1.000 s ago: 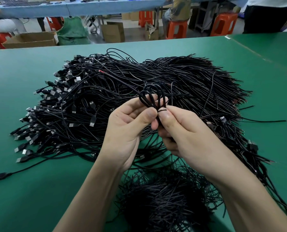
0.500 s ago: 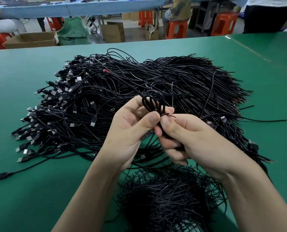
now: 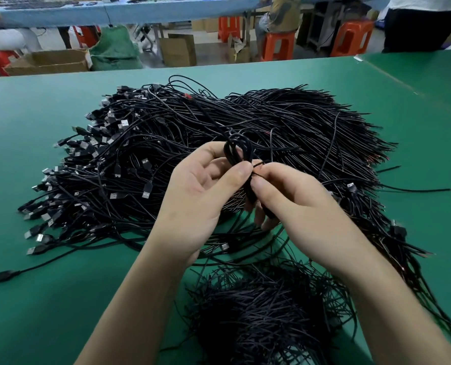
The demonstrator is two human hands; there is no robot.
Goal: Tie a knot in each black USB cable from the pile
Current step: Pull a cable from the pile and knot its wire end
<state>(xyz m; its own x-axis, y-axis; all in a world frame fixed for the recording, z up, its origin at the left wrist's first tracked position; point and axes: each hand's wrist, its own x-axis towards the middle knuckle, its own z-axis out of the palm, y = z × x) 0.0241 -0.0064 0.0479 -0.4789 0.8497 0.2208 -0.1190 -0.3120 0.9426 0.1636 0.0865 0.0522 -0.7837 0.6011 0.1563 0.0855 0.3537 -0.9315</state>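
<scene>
The cables (image 3: 285,122) are black with silver plug ends. The desk (image 3: 48,299) is plain green. Stools (image 3: 352,38) behind are orange.

Two bare hands, left hand (image 3: 192,206) and right hand (image 3: 298,204); one looped black cable (image 3: 236,151); two heaps of black cord: one broad pile of black USB cables (image 3: 271,119), far too many to count, and one smaller dense heap of black cable (image 3: 258,320); three orange plastic stools (image 3: 350,38).
</scene>
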